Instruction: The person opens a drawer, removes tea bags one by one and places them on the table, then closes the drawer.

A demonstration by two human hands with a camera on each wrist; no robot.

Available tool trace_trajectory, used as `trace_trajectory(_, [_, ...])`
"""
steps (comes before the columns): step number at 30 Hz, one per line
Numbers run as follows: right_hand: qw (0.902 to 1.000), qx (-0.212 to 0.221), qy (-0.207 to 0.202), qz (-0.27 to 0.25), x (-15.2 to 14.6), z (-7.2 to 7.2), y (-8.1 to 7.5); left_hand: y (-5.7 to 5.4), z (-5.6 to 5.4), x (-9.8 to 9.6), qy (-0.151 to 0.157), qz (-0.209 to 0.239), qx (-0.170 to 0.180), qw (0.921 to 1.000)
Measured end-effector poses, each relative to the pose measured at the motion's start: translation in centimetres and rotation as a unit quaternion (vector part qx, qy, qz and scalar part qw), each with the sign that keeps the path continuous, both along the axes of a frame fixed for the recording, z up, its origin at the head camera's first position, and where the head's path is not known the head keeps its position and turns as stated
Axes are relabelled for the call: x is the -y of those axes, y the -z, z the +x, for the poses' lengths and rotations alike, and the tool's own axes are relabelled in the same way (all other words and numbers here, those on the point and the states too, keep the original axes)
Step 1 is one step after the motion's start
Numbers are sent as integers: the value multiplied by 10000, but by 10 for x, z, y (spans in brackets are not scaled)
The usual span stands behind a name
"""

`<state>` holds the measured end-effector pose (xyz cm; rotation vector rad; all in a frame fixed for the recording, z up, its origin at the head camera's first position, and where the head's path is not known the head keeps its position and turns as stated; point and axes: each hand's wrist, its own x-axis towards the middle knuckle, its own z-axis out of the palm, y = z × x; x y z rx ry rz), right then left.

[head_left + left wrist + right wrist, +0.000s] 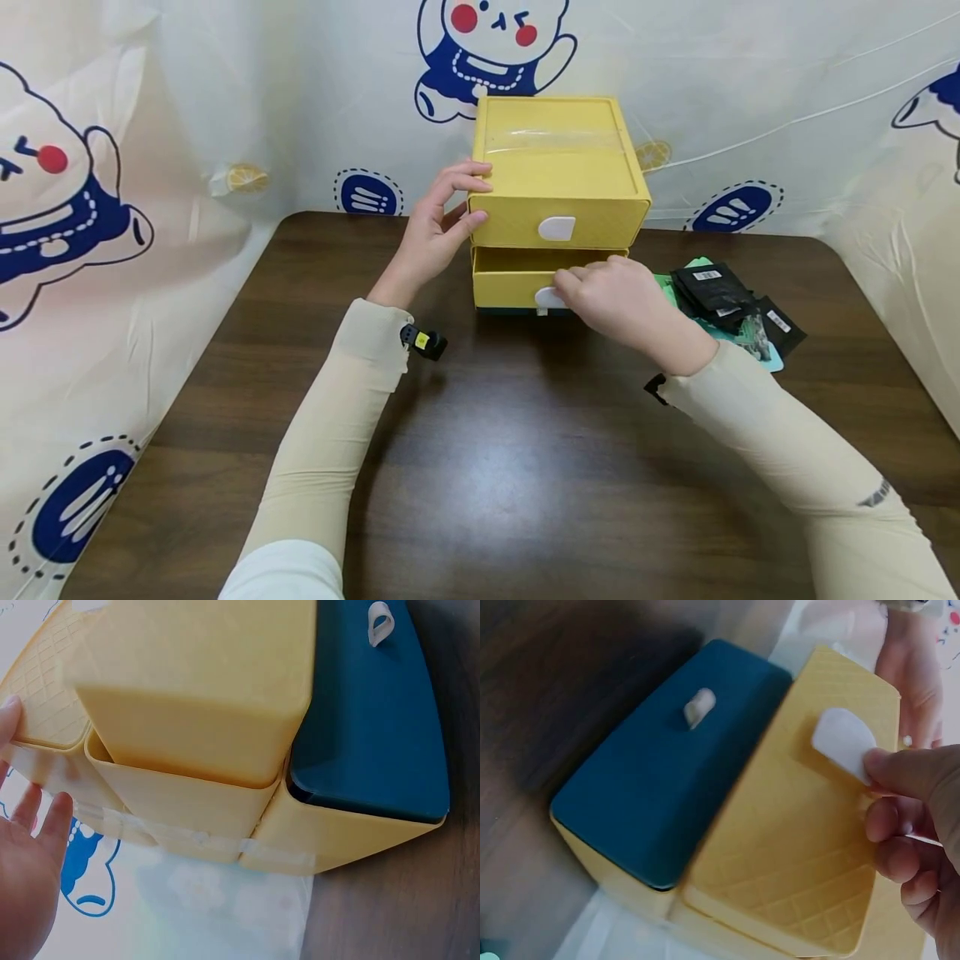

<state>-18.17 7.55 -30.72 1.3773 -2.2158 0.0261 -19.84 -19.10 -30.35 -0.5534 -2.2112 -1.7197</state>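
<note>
A yellow drawer box [555, 167] with white pull tabs stands at the table's back. Its middle drawer [506, 287] sticks out, and below is a dark teal drawer front [375, 712] with a small loop tab. At the box's upper left side, my left hand [442, 221] rests with fingers spread, the thumb near the front corner. My right hand [626, 304] grips the middle drawer at its top edge, fingers curled. In the right wrist view, the thumb [904, 769] lies on the white tab [844, 742]. How much the drawer holds is hidden.
Right of the box lies a pile of black packets [712, 287] with white labels, over green and light blue packaging [772, 360]. The brown table [480, 467] extends toward me. A printed white cloth [300, 100] hangs behind and at the sides.
</note>
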Motion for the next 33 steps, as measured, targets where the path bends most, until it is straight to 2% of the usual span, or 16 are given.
trace_trajectory(8, [9967,-504,328,-551,7,-20,16,-1,2,-2,-32,-26,-18,10000])
trace_trajectory(13, [9946,-550,536,-701,7,-25,20,0,1,-3,-6,-42,-47,10000])
trace_trajectory(23, [9937,-17,524,-994,-6,-22,32,-1,1,-2,-35,-25,-87,10000])
trace_trajectory(28, [9969,374,337,-601,-11,-21,48,-2,2,-2,-83,2,-65,9999])
trace_trajectory(33, [9968,693,354,-167,-9,-20,62,-7,7,-4,-46,29,-13,10000])
